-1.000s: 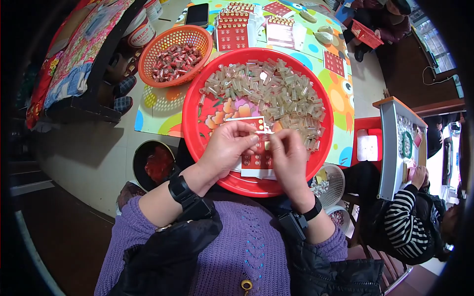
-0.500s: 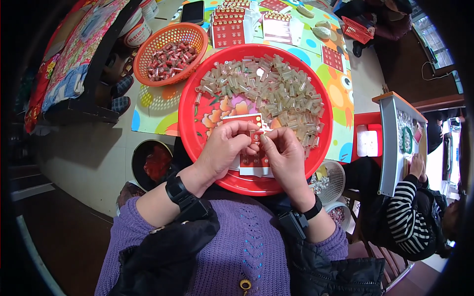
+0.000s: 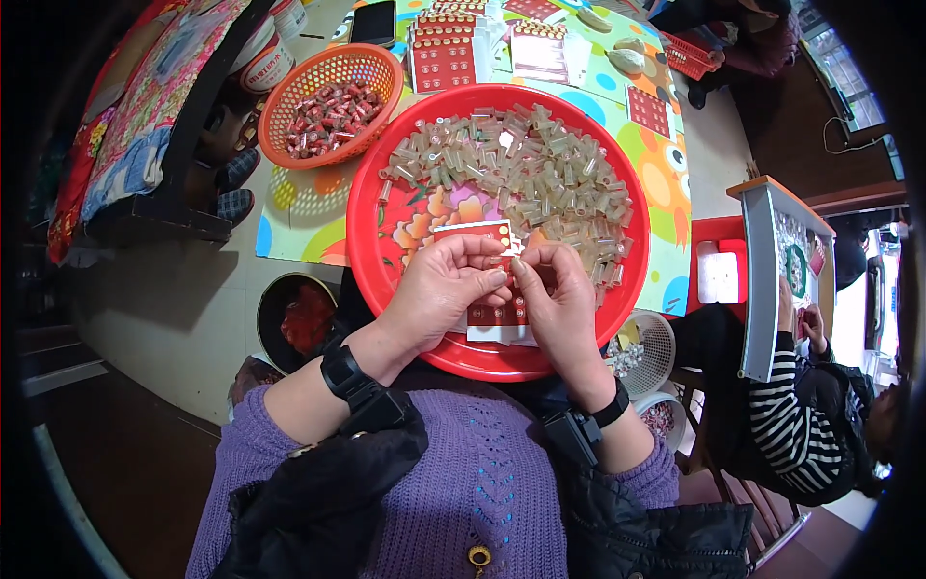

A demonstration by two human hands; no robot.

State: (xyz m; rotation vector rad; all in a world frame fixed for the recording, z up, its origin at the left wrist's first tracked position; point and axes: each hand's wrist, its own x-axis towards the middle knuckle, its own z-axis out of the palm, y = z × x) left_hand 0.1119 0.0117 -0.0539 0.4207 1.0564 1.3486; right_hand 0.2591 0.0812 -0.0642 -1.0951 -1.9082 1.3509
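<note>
My left hand (image 3: 446,287) and my right hand (image 3: 558,301) meet over the near middle of a round red tray (image 3: 359,217). Their fingertips are pinched together on a small red label, of which only a sliver shows; whether a tube is inside it is hidden. Beneath the hands lies a red and white label sheet (image 3: 498,324), partly covered by my fingers. Many short clear plastic tubes (image 3: 555,169) are heaped along the tray's far and right sides. The tray's flower-patterned bottom (image 3: 434,214) shows at the left.
An orange basket (image 3: 273,116) of red-wrapped tubes (image 3: 333,118) stands beyond the tray at left. Label sheets (image 3: 446,60) and a phone (image 3: 375,23) lie at the back. White baskets (image 3: 659,352) stand low at right. Another person in striped sleeves (image 3: 793,415) works at a tray (image 3: 757,280).
The fingertips have drawn closer around the red label, which showed more plainly before. My left thumb has shifted right. The other person's hands have moved apart.
</note>
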